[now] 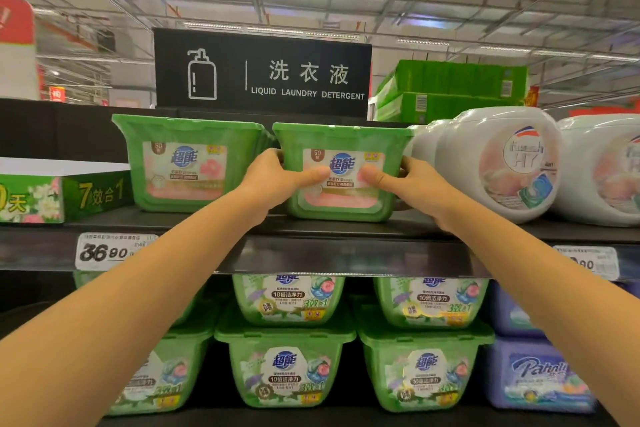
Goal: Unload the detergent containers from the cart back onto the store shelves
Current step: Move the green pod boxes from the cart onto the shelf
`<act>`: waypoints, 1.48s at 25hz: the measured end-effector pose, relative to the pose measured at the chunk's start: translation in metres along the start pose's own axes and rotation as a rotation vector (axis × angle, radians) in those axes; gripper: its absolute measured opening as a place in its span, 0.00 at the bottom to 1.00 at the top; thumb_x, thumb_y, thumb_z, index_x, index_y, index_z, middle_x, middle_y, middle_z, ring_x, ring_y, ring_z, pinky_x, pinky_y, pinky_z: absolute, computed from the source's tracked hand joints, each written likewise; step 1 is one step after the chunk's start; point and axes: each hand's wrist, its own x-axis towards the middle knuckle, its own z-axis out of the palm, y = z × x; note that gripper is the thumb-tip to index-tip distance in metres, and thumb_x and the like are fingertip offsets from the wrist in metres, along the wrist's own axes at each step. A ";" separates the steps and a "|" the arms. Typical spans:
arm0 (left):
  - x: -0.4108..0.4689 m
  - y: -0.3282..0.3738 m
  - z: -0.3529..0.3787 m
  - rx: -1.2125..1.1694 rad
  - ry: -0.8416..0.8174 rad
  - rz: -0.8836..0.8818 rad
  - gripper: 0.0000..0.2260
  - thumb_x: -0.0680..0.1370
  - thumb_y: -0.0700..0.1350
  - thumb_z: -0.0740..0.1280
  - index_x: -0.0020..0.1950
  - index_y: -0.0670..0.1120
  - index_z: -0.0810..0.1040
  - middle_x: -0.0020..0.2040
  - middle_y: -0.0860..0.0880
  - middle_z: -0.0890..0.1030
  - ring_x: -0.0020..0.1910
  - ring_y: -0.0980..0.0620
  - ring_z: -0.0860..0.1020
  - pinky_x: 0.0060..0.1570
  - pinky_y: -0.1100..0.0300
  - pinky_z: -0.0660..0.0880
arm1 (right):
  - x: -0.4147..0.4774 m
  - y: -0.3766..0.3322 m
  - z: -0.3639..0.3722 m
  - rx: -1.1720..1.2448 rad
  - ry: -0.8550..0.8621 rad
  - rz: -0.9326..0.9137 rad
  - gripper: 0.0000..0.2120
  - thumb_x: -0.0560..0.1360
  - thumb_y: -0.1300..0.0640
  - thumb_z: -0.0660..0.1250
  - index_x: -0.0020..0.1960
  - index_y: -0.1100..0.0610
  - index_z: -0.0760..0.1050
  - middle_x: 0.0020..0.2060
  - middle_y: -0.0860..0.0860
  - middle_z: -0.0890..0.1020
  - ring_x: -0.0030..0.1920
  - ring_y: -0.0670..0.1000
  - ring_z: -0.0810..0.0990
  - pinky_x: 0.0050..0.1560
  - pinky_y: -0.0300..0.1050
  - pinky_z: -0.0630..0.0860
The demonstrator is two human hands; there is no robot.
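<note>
Two bare forearms reach up from the bottom corners toward the top shelf (346, 253). Below that shelf, nearest the person, stand five green tubs in clear view, three in the lower row (285, 371) and two stacked above (289, 298), with two purple tubs (540, 374) at the right. On the top shelf, the left hand (277, 177) and right hand (405, 180) clamp one green tub (341, 204) between them, each grip closed on a side with the thumb pressed on the front label; the tub's base sits on the shelf. A second matching tub (187, 163) stands just left, two white jugs (502, 163) right. Behind hangs one black sign (263, 73).
</note>
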 end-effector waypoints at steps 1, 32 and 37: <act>0.003 -0.003 0.001 0.031 -0.014 0.001 0.27 0.67 0.53 0.78 0.62 0.44 0.75 0.56 0.52 0.81 0.54 0.53 0.78 0.49 0.61 0.71 | 0.005 0.001 -0.001 -0.050 0.010 0.015 0.20 0.67 0.39 0.72 0.56 0.46 0.75 0.50 0.41 0.83 0.49 0.44 0.82 0.41 0.37 0.79; 0.129 -0.053 0.058 0.292 0.091 -0.146 0.29 0.73 0.51 0.74 0.70 0.48 0.66 0.63 0.46 0.78 0.61 0.44 0.76 0.58 0.53 0.74 | 0.151 0.076 0.001 -0.428 -0.053 0.144 0.24 0.75 0.49 0.70 0.67 0.58 0.73 0.63 0.55 0.79 0.62 0.54 0.77 0.63 0.45 0.72; 0.132 -0.054 0.059 0.249 0.073 -0.154 0.30 0.74 0.49 0.73 0.72 0.46 0.64 0.64 0.45 0.77 0.61 0.44 0.76 0.61 0.50 0.74 | 0.151 0.081 -0.001 -0.425 -0.015 0.156 0.22 0.74 0.48 0.70 0.65 0.58 0.74 0.62 0.54 0.79 0.60 0.55 0.78 0.62 0.47 0.73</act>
